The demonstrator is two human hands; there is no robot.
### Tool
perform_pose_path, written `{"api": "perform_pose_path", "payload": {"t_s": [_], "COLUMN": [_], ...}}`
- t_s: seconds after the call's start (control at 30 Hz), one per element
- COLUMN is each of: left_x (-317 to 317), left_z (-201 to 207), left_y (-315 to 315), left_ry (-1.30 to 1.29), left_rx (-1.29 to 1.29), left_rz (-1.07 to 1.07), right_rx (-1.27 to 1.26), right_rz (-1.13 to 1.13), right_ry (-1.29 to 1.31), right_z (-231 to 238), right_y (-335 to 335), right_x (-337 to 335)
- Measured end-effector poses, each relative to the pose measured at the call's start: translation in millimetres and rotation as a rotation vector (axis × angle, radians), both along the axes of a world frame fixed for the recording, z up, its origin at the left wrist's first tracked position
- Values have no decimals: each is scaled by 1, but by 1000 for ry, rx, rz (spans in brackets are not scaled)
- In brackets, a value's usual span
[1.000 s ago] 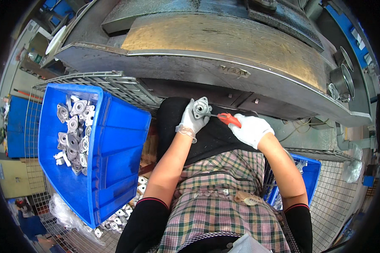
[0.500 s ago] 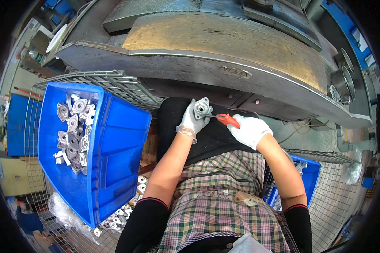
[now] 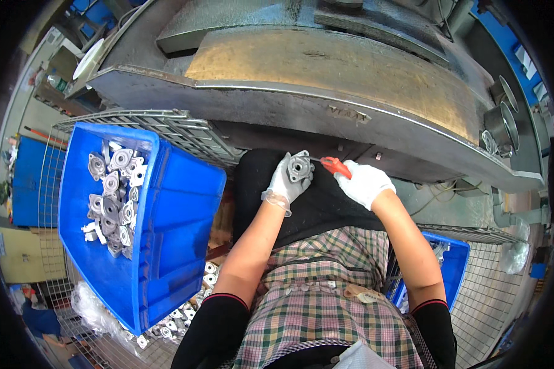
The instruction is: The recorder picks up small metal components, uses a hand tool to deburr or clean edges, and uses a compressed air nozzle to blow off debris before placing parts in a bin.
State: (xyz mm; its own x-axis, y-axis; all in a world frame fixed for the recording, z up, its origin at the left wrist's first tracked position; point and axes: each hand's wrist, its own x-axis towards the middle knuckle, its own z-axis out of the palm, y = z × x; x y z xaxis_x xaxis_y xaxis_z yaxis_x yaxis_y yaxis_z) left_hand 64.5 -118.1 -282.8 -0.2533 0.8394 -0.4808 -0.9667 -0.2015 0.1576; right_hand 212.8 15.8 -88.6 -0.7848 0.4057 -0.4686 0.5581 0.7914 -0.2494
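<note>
In my gloved left hand (image 3: 282, 184) is a grey metal casting (image 3: 300, 166), a flanged housing with a round central opening, gripped from its left side and from below above my lap. My gloved right hand (image 3: 369, 184) is closed around the red handle (image 3: 335, 166) of a slim tool. Its thin metal shaft points left and meets the casting's right edge; the exact contact of the tip is too small to make out. Both gloves are white, and a clear band circles my left wrist.
On my left, a tilted blue bin (image 3: 178, 215) holds several similar castings (image 3: 111, 209). More castings (image 3: 177, 320) lie below it by a wire-mesh cage (image 3: 191, 132). Ahead runs a metal bench with a worn wooden board (image 3: 326, 58). Another blue bin (image 3: 457, 258) stands at my right.
The casting has turned in my left hand. The tool's tip has shifted from the casting's lower right to its upper right edge. My view has moved slightly.
</note>
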Motion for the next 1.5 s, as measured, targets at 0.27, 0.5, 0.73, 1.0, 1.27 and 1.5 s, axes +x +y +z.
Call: {"api": "perform_pose_path", "payload": {"t_s": [0.27, 0.5, 0.73, 1.0, 1.27, 1.5], "left_x": [0, 0, 0, -5, -6, -7], "left_z": [7, 5, 3, -3, -5, -8], "left_y": [1, 1, 0, -3, -2, -4], "left_ry": [-33, -24, -45, -32, -49, -38], "left_rx": [-66, -49, -34, 92, 53, 74], "left_rz": [9, 9, 15, -47, -42, -59], "right_rx": [19, 2, -17, -23, -26, -38], "right_rz": [-54, -24, -42, -79, -85, -101], "right_ry": [17, 0, 13, -21, -5, -10], "right_z": [-11, -12, -16, -8, -12, -8], "right_y": [10, 10, 10, 14, 15, 13], "right_x": [-6, -9, -8, 5, 8, 7]}}
